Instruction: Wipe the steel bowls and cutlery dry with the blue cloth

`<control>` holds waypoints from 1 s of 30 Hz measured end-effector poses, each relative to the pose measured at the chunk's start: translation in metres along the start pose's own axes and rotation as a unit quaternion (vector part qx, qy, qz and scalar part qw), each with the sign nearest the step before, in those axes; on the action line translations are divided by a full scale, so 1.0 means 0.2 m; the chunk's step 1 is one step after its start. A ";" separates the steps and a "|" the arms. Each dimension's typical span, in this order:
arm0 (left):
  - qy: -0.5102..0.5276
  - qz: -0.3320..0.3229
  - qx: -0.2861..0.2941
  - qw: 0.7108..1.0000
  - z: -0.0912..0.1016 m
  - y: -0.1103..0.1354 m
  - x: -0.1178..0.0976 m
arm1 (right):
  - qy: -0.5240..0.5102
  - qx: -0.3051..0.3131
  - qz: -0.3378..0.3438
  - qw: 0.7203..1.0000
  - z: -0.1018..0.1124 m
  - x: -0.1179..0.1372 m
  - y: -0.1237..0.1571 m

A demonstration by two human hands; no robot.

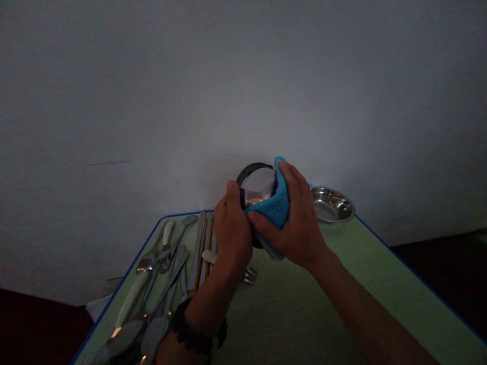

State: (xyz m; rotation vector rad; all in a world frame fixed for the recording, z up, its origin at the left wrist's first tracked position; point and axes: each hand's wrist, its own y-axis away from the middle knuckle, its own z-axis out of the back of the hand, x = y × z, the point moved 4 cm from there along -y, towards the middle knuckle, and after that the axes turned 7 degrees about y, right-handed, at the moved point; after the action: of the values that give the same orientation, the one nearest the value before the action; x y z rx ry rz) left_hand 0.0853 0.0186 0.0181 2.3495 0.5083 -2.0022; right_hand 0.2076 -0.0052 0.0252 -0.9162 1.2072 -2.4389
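Observation:
My left hand (232, 228) grips a round steel bowl (257, 185) with a dark rim, held tilted above the green table (342, 284). Pressed against the bowl's right side is a blue cloth (274, 203), and my right hand (299, 218) is closed around that cloth. A dark bead bracelet (192, 332) sits on my left wrist.
Several spoons, knives, forks and chopsticks (171, 274) lie spread on the table's left part. A shallow steel dish (332, 204) stands at the far right corner against the pale wall. The table has a blue edge (125, 276); dark floor lies on both sides.

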 end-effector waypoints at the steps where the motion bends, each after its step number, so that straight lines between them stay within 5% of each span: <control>1: -0.026 -0.020 -0.004 0.999 0.00 0.01 -0.01 | 0.004 -0.003 0.005 1.000 0.00 0.01 0.00; 7: -0.073 -0.098 0.048 0.991 -0.04 0.06 -0.04 | -0.063 -0.025 -0.007 0.998 0.04 0.01 -0.02; 16: 0.007 -0.023 0.113 0.993 -0.04 0.00 0.00 | -0.148 -0.130 -0.170 0.966 0.07 -0.14 -0.03; 19: 0.007 -0.026 0.123 0.992 -0.02 -0.02 -0.01 | -0.185 -0.154 -0.301 0.923 0.06 -0.26 -0.02; 22: -0.011 -0.031 0.129 0.991 0.01 -0.05 -0.03 | -0.285 -0.195 -0.406 0.846 0.04 -0.37 -0.01; 26: -0.081 -0.037 0.152 0.984 0.06 -0.10 -0.08 | -0.482 -0.226 -0.394 0.749 0.08 -0.41 -0.07; 28: -0.114 -0.041 0.182 0.976 0.07 -0.11 -0.09 | -0.524 -0.224 -0.328 0.754 0.13 -0.37 -0.10; 30: -0.119 -0.055 0.204 0.970 0.07 -0.10 -0.11 | -0.477 -0.177 -0.267 0.819 0.17 -0.30 -0.12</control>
State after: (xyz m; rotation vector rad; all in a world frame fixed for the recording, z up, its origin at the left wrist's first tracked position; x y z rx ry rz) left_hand 0.0634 0.0301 0.0401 2.2669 0.2375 -2.6156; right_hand 0.2763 0.0186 0.0339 -2.4542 1.0528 -1.5446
